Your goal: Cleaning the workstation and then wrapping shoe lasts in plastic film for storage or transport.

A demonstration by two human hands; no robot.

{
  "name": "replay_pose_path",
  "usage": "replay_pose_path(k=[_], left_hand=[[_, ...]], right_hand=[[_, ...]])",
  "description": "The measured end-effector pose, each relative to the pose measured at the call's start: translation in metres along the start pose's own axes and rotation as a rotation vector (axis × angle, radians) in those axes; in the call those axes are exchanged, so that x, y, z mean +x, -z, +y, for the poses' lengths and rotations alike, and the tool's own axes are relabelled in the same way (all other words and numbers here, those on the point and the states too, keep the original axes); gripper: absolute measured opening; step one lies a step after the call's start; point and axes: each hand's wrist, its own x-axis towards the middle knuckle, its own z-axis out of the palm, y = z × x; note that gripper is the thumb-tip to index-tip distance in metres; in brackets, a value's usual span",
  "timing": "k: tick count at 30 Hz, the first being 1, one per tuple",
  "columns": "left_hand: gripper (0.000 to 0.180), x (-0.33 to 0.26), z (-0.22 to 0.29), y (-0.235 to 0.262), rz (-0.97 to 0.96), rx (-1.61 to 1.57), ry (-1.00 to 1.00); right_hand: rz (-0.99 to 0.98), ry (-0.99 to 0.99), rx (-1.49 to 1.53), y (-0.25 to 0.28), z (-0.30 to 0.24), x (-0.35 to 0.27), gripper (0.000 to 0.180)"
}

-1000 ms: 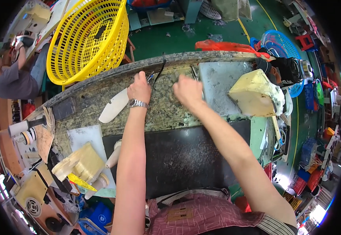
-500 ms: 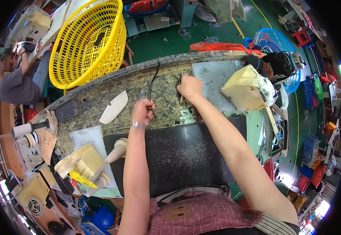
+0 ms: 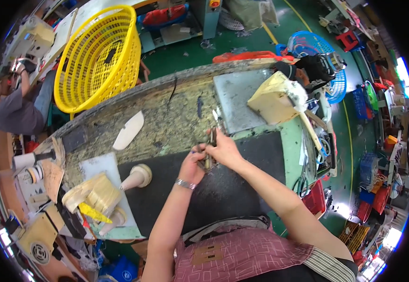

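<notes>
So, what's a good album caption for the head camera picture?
Left hand and right hand, close together, holding slim objects above a black mat.

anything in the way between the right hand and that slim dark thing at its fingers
Nothing visible: the right hand has its fingers on the slim dark item. The left hand is close beside, not between them. Exactly what the item is, I can't tell.

Room over black mat [image 3: 223,192] left of hands [image 3: 193,169]; pale cone [image 3: 138,176] (mat's left end) obstructs.
</notes>
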Motion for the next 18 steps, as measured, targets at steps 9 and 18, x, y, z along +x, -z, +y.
replay_pose_path(k=[9, 18], left_hand=[[0.044, -0.013, -0.022, -0.030, 0.065, -0.159, -0.088], [0.015, -0.025, -0.015, -0.008, 0.417, -0.134, -0.054]], right_hand=[[0.016, 0.190, -0.260, -0.016, 0.016, -0.034, 0.053], [0.039, 0.310, -0.476, 0.011, 0.005, -0.005, 0.031]])
